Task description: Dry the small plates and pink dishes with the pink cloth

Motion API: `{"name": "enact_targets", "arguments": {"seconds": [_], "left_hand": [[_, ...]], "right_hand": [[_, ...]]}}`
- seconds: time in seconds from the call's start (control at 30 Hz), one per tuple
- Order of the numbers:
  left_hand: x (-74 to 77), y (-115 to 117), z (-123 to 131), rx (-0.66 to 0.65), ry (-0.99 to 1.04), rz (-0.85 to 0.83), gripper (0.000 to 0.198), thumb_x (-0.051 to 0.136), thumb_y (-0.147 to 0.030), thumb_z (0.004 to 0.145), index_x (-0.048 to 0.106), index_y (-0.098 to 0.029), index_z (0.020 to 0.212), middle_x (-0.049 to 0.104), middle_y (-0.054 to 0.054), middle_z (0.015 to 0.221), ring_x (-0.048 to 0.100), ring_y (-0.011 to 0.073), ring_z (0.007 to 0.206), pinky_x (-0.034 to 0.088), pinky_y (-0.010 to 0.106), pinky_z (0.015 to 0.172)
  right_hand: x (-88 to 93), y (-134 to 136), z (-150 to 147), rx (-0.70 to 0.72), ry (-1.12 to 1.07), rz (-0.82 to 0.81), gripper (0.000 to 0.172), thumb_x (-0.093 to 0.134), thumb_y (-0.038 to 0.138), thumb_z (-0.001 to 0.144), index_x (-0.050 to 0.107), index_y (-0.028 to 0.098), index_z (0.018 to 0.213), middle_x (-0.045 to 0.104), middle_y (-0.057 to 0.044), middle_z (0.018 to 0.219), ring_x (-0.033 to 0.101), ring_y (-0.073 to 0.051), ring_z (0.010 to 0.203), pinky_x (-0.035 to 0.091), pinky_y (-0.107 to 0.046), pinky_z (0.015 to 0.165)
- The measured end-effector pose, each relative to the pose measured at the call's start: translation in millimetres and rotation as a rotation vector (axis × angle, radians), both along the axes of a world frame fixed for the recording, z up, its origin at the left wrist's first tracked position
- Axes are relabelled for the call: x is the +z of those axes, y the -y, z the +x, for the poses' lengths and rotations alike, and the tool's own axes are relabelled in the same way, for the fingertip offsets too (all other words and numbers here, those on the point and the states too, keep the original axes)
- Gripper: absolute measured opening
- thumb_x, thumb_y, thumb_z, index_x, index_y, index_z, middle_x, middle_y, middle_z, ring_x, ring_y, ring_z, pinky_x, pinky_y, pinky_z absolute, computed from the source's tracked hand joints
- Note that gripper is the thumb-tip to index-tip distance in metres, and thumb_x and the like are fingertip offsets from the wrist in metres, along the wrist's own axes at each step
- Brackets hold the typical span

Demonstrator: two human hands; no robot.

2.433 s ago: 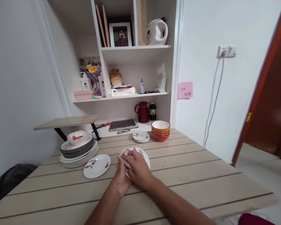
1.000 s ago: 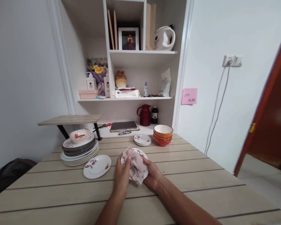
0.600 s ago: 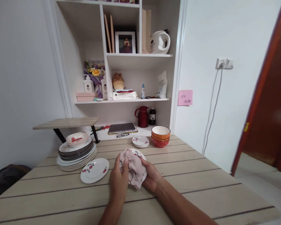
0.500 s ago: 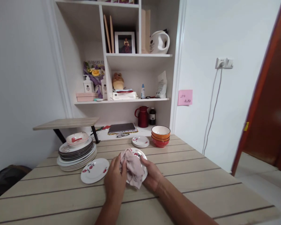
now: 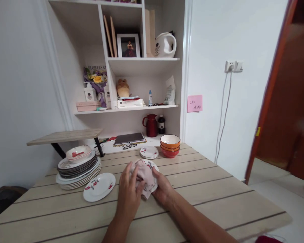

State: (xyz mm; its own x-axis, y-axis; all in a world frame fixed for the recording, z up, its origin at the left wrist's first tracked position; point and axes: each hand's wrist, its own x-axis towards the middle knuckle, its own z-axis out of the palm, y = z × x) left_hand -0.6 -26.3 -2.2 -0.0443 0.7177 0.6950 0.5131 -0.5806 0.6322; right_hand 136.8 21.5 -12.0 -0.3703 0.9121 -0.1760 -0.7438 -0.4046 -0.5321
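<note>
A small white plate with red flowers [image 5: 152,165] is tilted up just above the wooden table [image 5: 212,199]. My right hand [image 5: 164,190] grips its right rim. My left hand [image 5: 129,194] presses a pinkish-grey cloth [image 5: 145,177] against the plate's face, fingers curled on the cloth. The cloth covers most of the plate. Another flowered plate [image 5: 99,186] lies flat just to the left of my left hand.
A tall stack of plates [image 5: 77,170] topped by a pink-and-white dish [image 5: 78,153] stands at the left. A few small plates [image 5: 149,152] and stacked orange bowls [image 5: 170,145] sit behind. Shelves [image 5: 142,106] with bottles, a red jug and a frame back the table.
The plate was flat under both hands, then was lifted and tilted. My left hand keeps shifting the cloth over its face. The camera has turned slightly right.
</note>
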Motion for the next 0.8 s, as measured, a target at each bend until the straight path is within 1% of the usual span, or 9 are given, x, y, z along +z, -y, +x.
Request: {"name": "enact_targets", "arguments": {"seconds": [0.1,0.23,0.3,0.37,0.47,0.57,0.63,0.7,0.8], "left_hand": [[-9.5,-7,4,-0.134,-0.007,-0.093,0.056,0.069,-0.037,0.078,0.057,-0.028,0.132,0.040,0.009,0.152,0.028,0.0315,0.143,0.011,0.047,0.119],[-19.9,-15,4,-0.161,-0.017,-0.133,0.060,0.072,-0.032,0.075,0.057,-0.027,0.132,0.041,0.009,0.152,0.025,0.0312,0.145,0.007,0.048,0.120],[-21.4,-17,3,-0.140,-0.015,-0.129,0.058,0.072,-0.031,0.074,0.058,-0.027,0.131,0.042,0.010,0.151,0.025,0.0314,0.145,0.008,0.049,0.120],[-21.3,-17,4,-0.080,-0.083,-0.109,0.056,0.068,-0.028,0.077,0.057,-0.027,0.132,0.043,0.010,0.151,0.026,0.0311,0.145,0.010,0.052,0.119],[-21.1,-15,5,0.075,-0.313,-0.027,0.055,0.056,-0.023,0.084,0.049,-0.025,0.138,0.041,0.009,0.152,0.028,0.0291,0.145,0.017,0.055,0.117],[-21.4,-14,7,0.200,-0.492,0.099,0.058,0.048,-0.020,0.089,0.038,-0.023,0.145,0.041,0.009,0.152,0.027,0.0257,0.145,0.026,0.052,0.116],[-21.6,-13,9,0.213,-0.559,0.167,0.062,0.046,-0.016,0.088,0.032,-0.022,0.148,0.040,0.008,0.152,0.026,0.0235,0.145,0.028,0.048,0.117],[-21.8,-13,10,0.182,-0.601,0.208,0.066,0.044,-0.011,0.086,0.029,-0.022,0.149,0.040,0.007,0.153,0.026,0.0224,0.146,0.030,0.047,0.117],[-22.7,-14,10,0.115,-0.633,0.210,0.068,0.043,-0.006,0.082,0.032,-0.020,0.148,0.041,0.006,0.152,0.026,0.0219,0.145,0.031,0.047,0.117]], "right_hand": [[-4.0,-1,-1,-0.038,0.050,0.037,0.045,0.049,0.045,0.094,0.059,0.010,0.121,0.071,-0.014,0.115,0.070,-0.022,0.099,0.051,-0.037,0.093],[-7.0,-1,-2,-0.022,0.086,0.121,0.050,0.053,0.051,0.091,0.060,0.013,0.123,0.070,-0.013,0.117,0.069,-0.022,0.101,0.051,-0.035,0.092],[-5.8,0,-1,0.023,0.083,0.153,0.055,0.052,0.056,0.090,0.060,0.013,0.124,0.069,-0.013,0.119,0.068,-0.022,0.103,0.051,-0.035,0.092],[-3.8,2,1,0.069,0.097,0.178,0.057,0.050,0.058,0.090,0.061,0.014,0.124,0.069,-0.013,0.120,0.068,-0.022,0.103,0.050,-0.035,0.092],[-2.4,6,0,0.096,0.136,0.202,0.056,0.051,0.057,0.090,0.061,0.015,0.125,0.070,-0.011,0.118,0.068,-0.022,0.102,0.049,-0.036,0.094],[-3.5,9,-2,0.122,0.169,0.215,0.056,0.051,0.058,0.090,0.061,0.015,0.125,0.071,-0.011,0.115,0.068,-0.022,0.102,0.047,-0.037,0.097],[-3.8,11,-4,0.145,0.177,0.211,0.059,0.049,0.060,0.090,0.062,0.015,0.124,0.072,-0.012,0.113,0.067,-0.022,0.102,0.046,-0.038,0.099],[-2.7,12,-4,0.161,0.157,0.201,0.061,0.046,0.062,0.090,0.063,0.013,0.123,0.073,-0.012,0.112,0.067,-0.022,0.103,0.044,-0.037,0.101],[0.8,12,-3,0.191,0.098,0.179,0.066,0.042,0.065,0.090,0.062,0.012,0.123,0.073,-0.012,0.110,0.068,-0.022,0.102,0.044,-0.037,0.102]]}}
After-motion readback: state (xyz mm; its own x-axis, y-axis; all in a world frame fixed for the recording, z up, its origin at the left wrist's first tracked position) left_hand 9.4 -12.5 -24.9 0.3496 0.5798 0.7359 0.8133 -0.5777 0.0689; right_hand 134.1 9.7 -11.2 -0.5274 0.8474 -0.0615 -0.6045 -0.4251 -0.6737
